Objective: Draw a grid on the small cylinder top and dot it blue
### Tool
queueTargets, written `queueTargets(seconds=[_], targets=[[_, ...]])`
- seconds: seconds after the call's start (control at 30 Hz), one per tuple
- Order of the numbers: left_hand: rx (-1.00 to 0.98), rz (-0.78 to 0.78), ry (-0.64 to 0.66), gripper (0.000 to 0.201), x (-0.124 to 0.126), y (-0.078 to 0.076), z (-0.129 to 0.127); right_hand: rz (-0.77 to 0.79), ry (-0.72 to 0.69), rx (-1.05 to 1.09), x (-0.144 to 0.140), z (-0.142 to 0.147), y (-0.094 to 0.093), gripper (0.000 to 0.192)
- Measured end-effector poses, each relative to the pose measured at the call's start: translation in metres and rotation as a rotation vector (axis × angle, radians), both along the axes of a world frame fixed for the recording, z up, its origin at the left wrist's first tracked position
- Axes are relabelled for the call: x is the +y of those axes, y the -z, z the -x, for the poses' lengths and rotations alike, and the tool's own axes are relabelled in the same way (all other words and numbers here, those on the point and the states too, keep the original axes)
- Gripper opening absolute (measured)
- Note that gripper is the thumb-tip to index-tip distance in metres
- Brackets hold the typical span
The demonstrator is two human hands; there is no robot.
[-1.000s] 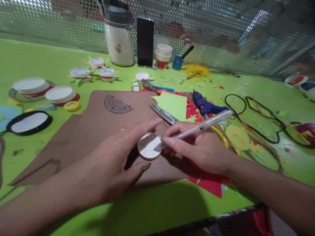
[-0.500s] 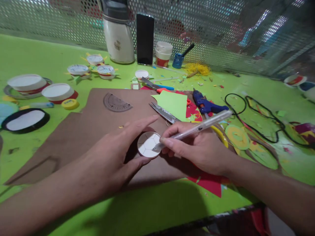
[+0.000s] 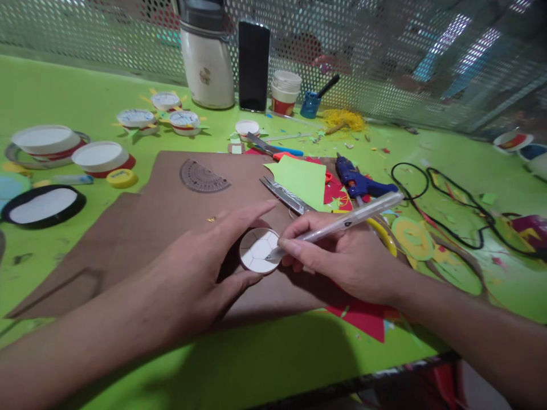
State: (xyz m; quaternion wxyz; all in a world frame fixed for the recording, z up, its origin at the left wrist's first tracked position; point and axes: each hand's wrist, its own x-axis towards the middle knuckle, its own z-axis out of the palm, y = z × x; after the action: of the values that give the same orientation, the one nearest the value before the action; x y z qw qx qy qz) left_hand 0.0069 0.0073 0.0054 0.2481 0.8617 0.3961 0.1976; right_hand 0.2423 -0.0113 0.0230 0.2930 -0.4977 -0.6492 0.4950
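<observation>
A small round white disc (image 3: 254,259), with a raised rim and thin drawn lines branching across its face, rests on the brown cardboard (image 3: 171,222). My left hand (image 3: 222,250) steadies it from the left, thumb at the lower rim and fingers curved round the far side. A clear-barrelled pen (image 3: 348,219) is pinched in my right hand (image 3: 329,250), its tip on the disc's lower right part. Beyond the disc lie a clear protractor (image 3: 203,176) and an open pair of scissors (image 3: 286,195), partly hidden by my right hand.
A blue glue gun (image 3: 361,181) and black cord (image 3: 459,199) lie to the right, amid paper scraps. Several white cup-bottom pieces (image 3: 102,156) sit at left. A jug (image 3: 209,71), a phone (image 3: 253,68) and stacked cups (image 3: 285,94) stand before the mesh (image 3: 128,37).
The view has shifted very slightly. Both hands, the pen and the disc hold nearly the same positions.
</observation>
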Motion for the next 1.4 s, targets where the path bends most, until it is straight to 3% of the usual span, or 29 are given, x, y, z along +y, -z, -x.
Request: queueTargets(seconds=[1.4], targets=[[-0.016, -0.011, 0.000, 0.065, -0.0010, 0.0055, 0.0045, -0.007, -0.022, 0.040, 0.0004, -0.0008, 0.0015, 0.008]])
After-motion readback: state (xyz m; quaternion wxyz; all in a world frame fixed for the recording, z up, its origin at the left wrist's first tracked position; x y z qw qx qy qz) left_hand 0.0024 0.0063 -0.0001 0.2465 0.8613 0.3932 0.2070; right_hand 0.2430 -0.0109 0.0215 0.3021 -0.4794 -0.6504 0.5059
